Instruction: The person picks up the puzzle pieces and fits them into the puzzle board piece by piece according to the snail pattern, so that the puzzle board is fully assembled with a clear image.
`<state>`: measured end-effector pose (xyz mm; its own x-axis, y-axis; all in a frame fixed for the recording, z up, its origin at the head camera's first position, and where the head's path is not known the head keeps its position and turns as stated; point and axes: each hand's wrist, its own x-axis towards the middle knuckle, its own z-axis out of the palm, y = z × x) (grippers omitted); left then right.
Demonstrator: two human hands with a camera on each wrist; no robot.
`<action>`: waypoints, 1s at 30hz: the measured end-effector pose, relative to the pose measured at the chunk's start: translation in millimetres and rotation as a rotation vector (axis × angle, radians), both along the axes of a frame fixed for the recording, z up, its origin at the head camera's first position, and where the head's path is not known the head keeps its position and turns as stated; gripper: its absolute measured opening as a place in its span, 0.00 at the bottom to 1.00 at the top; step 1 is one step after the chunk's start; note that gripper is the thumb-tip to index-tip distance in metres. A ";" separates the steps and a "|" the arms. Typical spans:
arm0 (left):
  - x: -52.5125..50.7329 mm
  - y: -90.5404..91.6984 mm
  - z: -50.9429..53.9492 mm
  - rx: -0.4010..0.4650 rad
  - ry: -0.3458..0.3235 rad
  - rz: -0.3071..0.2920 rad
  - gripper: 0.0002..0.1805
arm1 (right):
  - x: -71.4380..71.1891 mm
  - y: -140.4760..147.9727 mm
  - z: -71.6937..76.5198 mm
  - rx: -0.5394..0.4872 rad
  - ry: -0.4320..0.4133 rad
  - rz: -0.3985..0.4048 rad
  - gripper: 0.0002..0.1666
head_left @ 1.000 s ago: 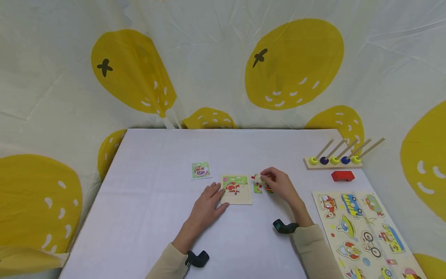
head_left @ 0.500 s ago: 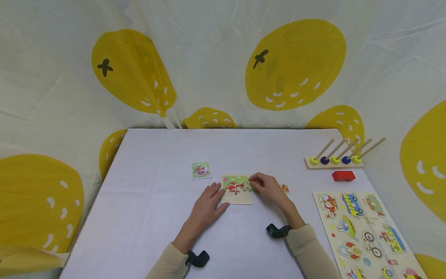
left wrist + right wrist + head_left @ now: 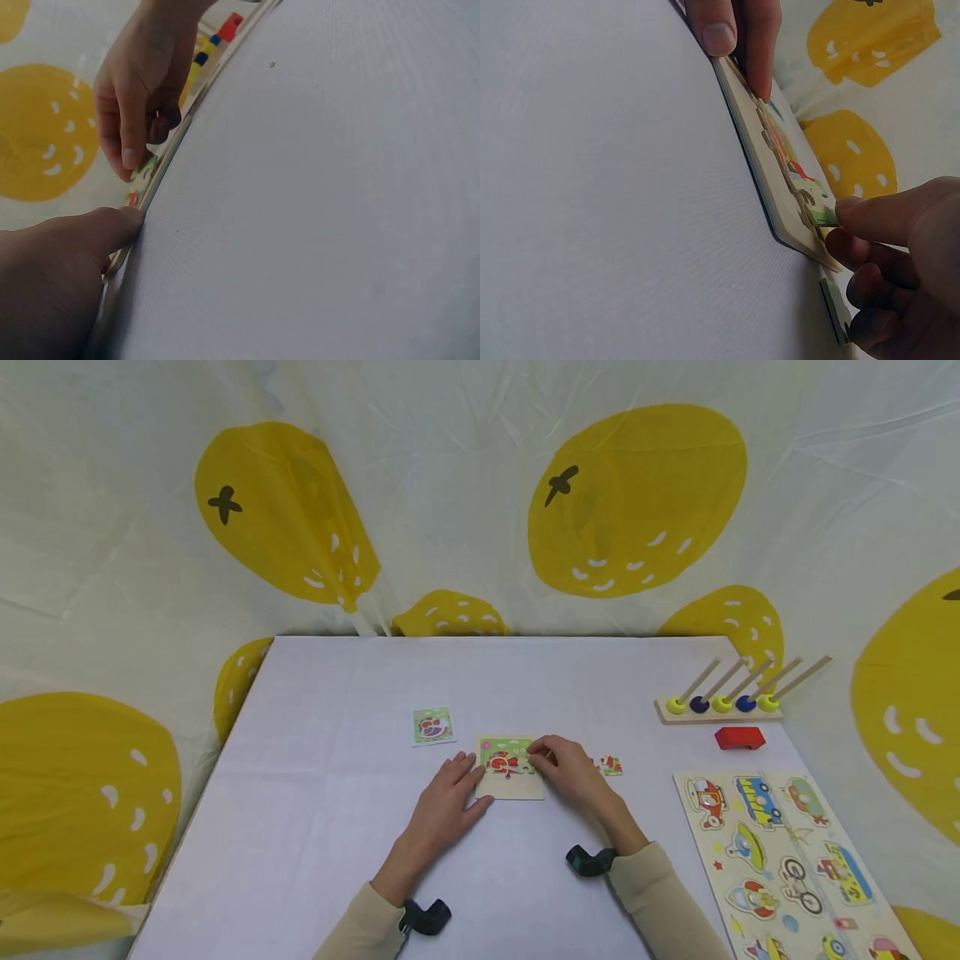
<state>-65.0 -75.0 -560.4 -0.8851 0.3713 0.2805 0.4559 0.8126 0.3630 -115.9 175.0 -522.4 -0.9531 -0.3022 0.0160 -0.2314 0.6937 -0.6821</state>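
Note:
A small square wooden jigsaw board [image 3: 517, 788] lies on the white table, its upper part filled with red and green picture pieces. My left hand [image 3: 447, 793] rests at its left edge, fingers extended, the thumb by the near edge. Over the board's right side, my right hand [image 3: 573, 770] pinches a green-edged puzzle piece [image 3: 826, 218] between thumb and index finger. That piece lies at the board's right edge, beside the fitted ones; whether it is fully seated I cannot tell. Loose puzzle pieces [image 3: 612, 766] lie just right of the right hand, partly covered by it.
A picture card [image 3: 432, 727] lies behind the left hand. At the back right stands a peg rack [image 3: 720, 714] with coloured beads, and a red block [image 3: 739, 738] is before it. A large vehicle puzzle board [image 3: 772, 860] covers the right side.
My right hand has carried the puzzle piece leftward from the loose pieces onto the board's right side, then slightly further left. The left hand has stayed in place.

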 end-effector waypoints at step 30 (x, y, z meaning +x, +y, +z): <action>0.2 0.3 0.2 0.005 -0.028 0.000 0.30 | 4.8 -6.2 0.7 0.085 0.061 0.086 0.14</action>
<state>-64.8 -74.7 -560.2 -0.8925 0.3702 0.2577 0.4458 0.8108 0.3792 -111.1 168.8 -521.7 -0.9217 -0.3854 0.0442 -0.3319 0.7244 -0.6043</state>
